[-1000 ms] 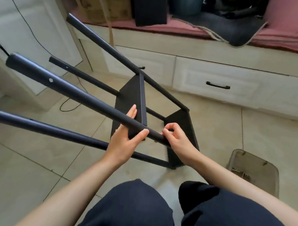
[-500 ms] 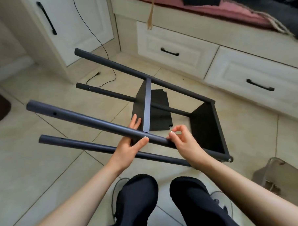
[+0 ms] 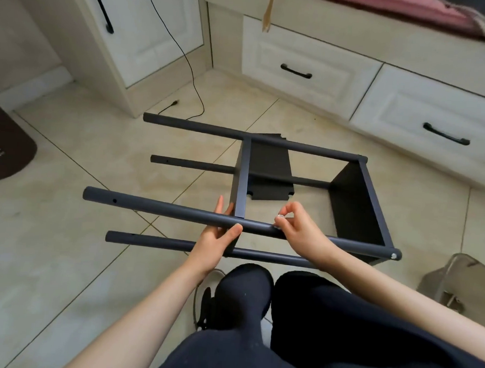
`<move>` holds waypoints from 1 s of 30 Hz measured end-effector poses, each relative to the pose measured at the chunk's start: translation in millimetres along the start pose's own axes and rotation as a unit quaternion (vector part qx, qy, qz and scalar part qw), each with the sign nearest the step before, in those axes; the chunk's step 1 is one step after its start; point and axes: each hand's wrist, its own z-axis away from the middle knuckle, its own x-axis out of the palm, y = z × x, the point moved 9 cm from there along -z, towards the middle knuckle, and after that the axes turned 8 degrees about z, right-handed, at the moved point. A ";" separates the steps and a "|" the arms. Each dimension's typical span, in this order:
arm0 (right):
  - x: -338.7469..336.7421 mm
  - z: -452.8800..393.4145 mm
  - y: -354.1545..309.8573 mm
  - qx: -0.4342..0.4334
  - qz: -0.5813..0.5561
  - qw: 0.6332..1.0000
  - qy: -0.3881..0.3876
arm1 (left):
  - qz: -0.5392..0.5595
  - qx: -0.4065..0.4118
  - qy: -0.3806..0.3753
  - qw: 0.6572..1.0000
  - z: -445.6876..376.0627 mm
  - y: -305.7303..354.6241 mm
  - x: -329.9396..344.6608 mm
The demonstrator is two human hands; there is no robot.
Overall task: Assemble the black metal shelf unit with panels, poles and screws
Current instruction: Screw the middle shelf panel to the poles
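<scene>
The shelf unit (image 3: 263, 184) is lying on its side on the tiled floor (image 3: 65, 259), poles pointing left. The left hand (image 3: 215, 238) is gripping the nearest pole (image 3: 165, 211) beside a panel (image 3: 243, 178); the right hand (image 3: 297, 228) is pinching a small screw (image 3: 280, 216) against it. A clear plastic container (image 3: 459, 282) is sitting at right, contents unclear.

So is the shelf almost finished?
Partly. Two panels already sit between four poles. The left hand steadies the near pole while the right hand pinches a screw at it. One loose panel still lies on the floor.
</scene>
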 end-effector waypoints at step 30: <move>29.2 -5.4 18.8 -0.047 0.046 0.997 -0.035 | -0.633 0.152 0.110 0.751 -13.0 45.9 -29.3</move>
